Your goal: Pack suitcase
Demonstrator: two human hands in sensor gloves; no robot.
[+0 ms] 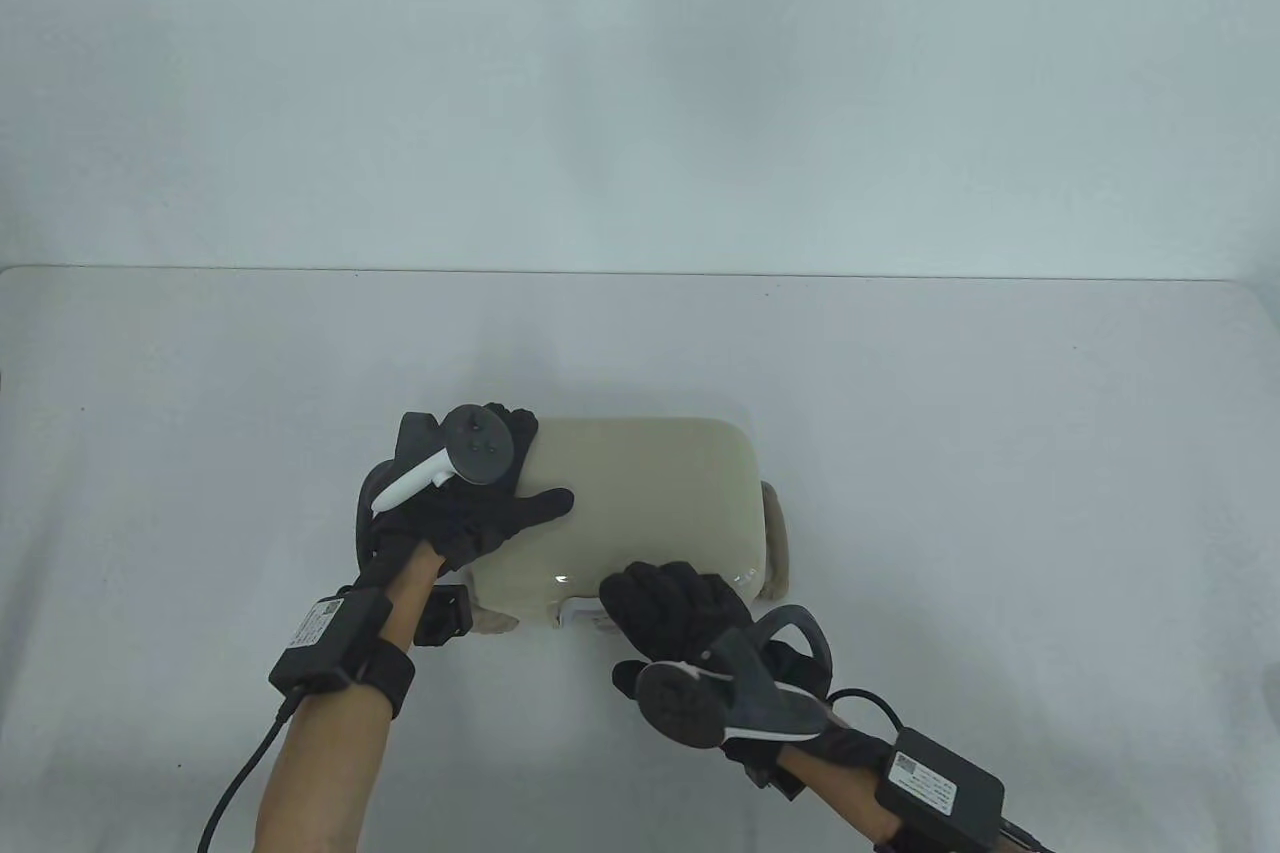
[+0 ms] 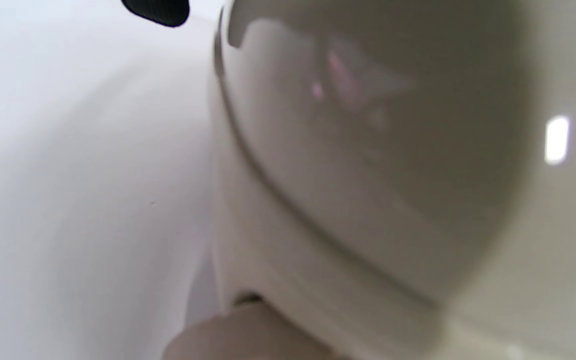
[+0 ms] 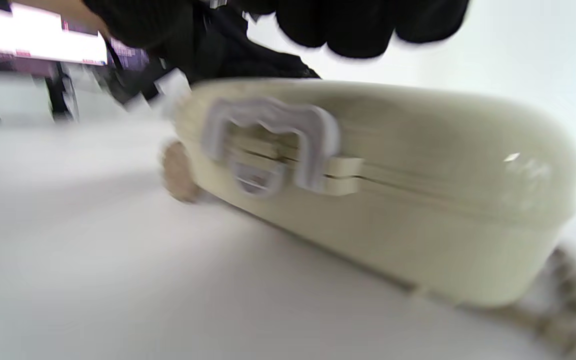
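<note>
A small beige hard-shell suitcase (image 1: 650,493) lies flat and closed on the white table (image 1: 950,373). My left hand (image 1: 535,463) holds its left end, thumb stretched across the lid and fingers curled over the far left corner. One left fingertip (image 2: 158,10) shows beside the shell (image 2: 368,150) in the left wrist view. My right hand (image 1: 650,608) lies with bent fingers on the lid's near edge, just above the pale latch (image 1: 580,608). In the blurred right wrist view the fingers (image 3: 363,30) hang over the suitcase (image 3: 418,210) and its latch (image 3: 273,140).
A beige wheel (image 1: 495,621) sticks out at the case's near left corner and shows again as the wheel (image 3: 178,172) in the right wrist view. A carry handle (image 1: 775,538) juts from the right end. Bare table surrounds the case.
</note>
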